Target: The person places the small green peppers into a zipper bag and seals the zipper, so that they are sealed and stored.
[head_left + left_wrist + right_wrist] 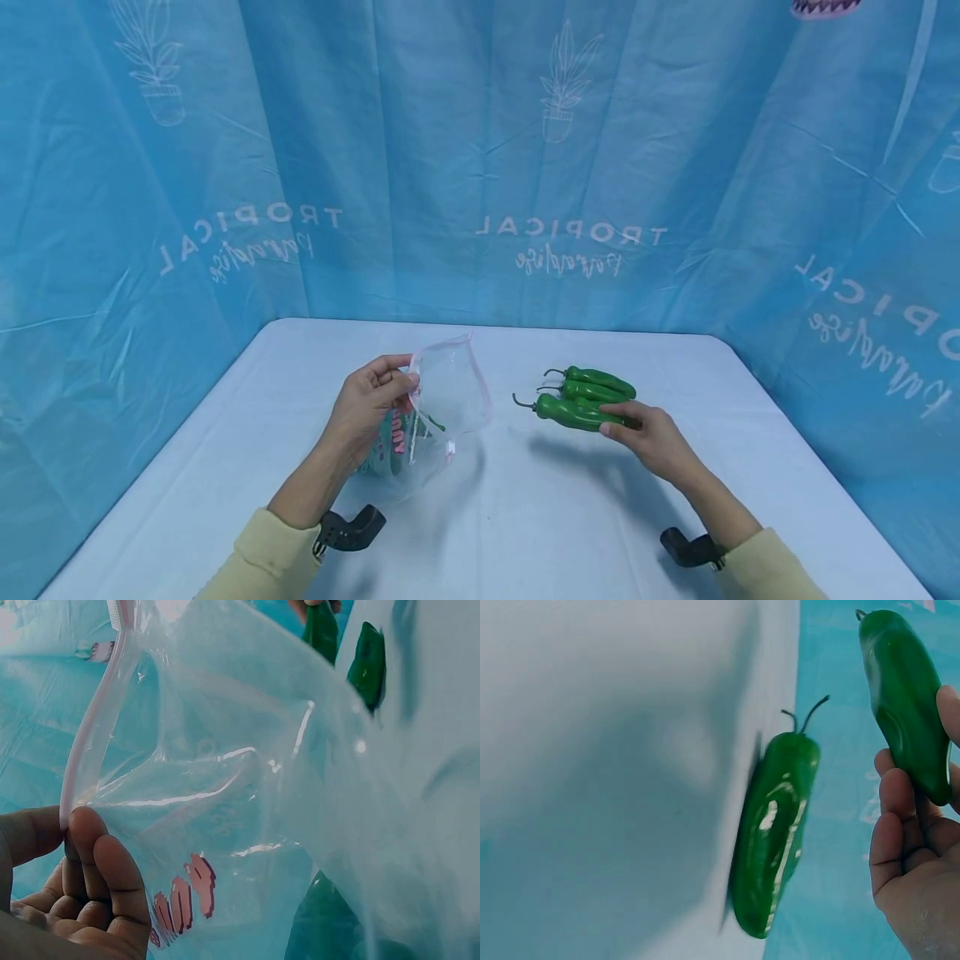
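My left hand (375,400) pinches the pink-edged rim of a clear zip bag (453,387), holding its mouth apart over the table. Inside the bag, low down, a green pepper (322,919) shows through the printed plastic. Pink lettering marks the bag's side in the left wrist view. To the right, my right hand (648,437) grips a green pepper (906,697) by its blunt end, stem pointing left. Two more green peppers lie side by side just behind it, the farther one (600,379) and the nearer one (581,390); in the right wrist view they largely overlap.
A white table (517,533) with rounded far corners carries everything. Blue printed curtains (450,150) hang close behind it and along both sides. Black wrist straps with camera mounts (351,529) sit at both cuffs.
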The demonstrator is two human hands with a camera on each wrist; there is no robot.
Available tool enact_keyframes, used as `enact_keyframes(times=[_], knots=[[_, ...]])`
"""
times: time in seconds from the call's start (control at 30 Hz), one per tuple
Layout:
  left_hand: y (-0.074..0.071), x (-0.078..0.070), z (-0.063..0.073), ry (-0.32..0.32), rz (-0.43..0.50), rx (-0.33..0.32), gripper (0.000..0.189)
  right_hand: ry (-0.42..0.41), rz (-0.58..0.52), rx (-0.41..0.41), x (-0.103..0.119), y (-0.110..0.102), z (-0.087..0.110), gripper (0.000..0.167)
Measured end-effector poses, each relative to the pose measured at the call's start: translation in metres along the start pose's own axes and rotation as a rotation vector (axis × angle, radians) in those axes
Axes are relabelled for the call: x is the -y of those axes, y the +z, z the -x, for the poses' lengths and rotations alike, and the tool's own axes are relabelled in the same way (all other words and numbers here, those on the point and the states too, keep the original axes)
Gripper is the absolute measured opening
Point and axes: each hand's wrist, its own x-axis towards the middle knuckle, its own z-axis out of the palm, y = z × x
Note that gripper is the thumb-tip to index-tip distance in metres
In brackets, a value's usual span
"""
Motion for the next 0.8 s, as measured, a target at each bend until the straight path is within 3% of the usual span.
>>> enact_keyframes(times=[0.47, 0.8], knots=[[-0.001, -0.001, 0.001, 0.007, 0.009, 0.011, 0.033, -0.065, -0.056, -0.022, 0.028, -0.006, 0.006, 0.047], [-0.001, -0.001, 0.001, 0.010, 0.006, 0.012, 0.033, -0.131, -0.122, 0.006, 0.053, 0.000, 0.004, 0.041]])
